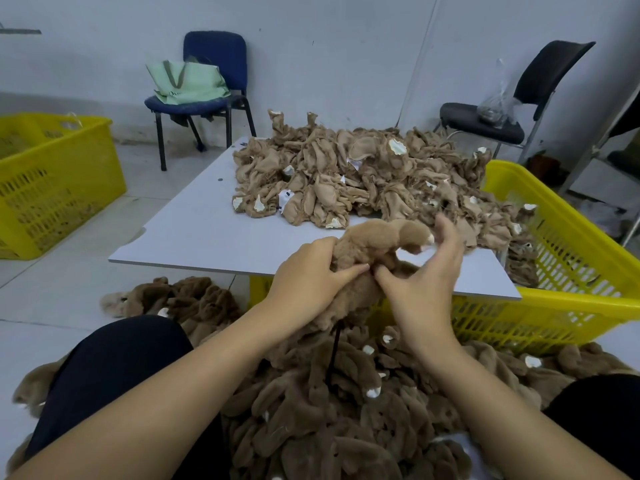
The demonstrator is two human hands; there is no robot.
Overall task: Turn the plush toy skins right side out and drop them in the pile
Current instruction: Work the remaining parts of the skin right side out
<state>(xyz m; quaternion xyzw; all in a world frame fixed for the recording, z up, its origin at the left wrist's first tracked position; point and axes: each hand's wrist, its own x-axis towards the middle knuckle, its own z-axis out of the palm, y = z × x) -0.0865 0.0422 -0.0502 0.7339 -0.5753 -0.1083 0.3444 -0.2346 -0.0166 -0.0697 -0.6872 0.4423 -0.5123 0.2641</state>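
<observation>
Mid frame, both hands work on one furry brown toy skin (377, 244), held up just over the near edge of the white board (194, 233). The left hand (308, 278) has its fingers curled round the skin's middle, thumb pointing right & pressing into the fur. The right hand (422, 278) pinches the skin w/ thumb & bent first finger just beside the left thumb; its other fingers stand up, spread loose, near the skin's curved end w/ a small white tip. A thin dark string hangs down from the skin.

Bottom of frame: a big pile of furry skins (346, 410) lies on the floor betw. the person's dark-clothed knees, fur side out. Upper mid: a heap of smooth tan skins (346, 174), inside out, sits on the far part of the board & spills right into a yellow basket (571, 271). Another yellow basket (52, 181) is at the left edge. Top: a blue chair (211, 81) w/ a green bag (187, 81), & a black chair (502, 112) at upper right.
</observation>
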